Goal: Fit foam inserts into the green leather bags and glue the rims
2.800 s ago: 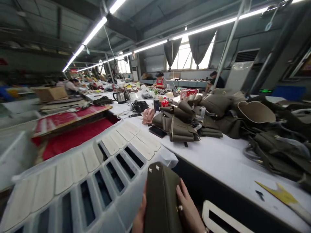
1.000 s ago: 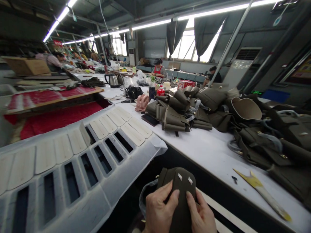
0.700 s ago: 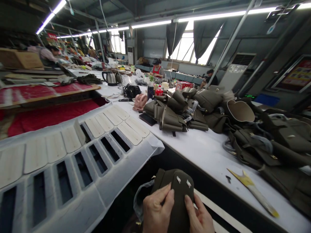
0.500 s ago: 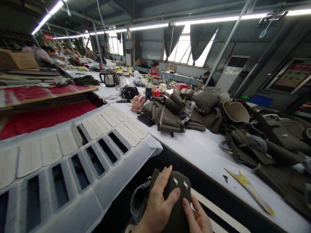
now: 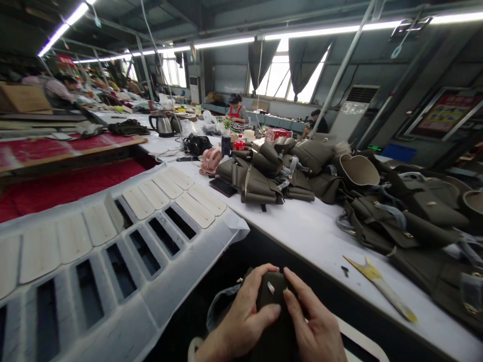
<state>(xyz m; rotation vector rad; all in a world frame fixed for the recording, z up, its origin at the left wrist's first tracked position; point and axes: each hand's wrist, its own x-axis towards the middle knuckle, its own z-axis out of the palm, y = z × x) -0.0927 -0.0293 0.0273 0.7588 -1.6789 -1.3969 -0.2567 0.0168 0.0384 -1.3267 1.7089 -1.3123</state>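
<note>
Low in the middle of the view, both hands grip an olive-green leather bag (image 5: 272,322) held bottom-up. My left hand (image 5: 241,322) wraps its left side, fingers pressed onto the base. My right hand (image 5: 315,327) covers its right side, fingers laid over the base. One small metal foot (image 5: 270,287) shows between my fingers. A clear plastic wrap (image 5: 217,309) hangs at the bag's left. Both hands sit below the edge of the white table (image 5: 313,236).
A heap of olive bags (image 5: 264,176) and a further one (image 5: 415,211) lie on the table. A yellow-handled tool (image 5: 379,284) lies near its front edge. At left, a white rack (image 5: 124,236) holds cream pads. A pink fan (image 5: 210,160) and kettle (image 5: 163,124) stand further back. Other workers sit in the distance.
My right hand has slid up over the bag's base, hiding one of its two metal feet. My left hand shifted its fingers on the left side. The view drifted slightly right.
</note>
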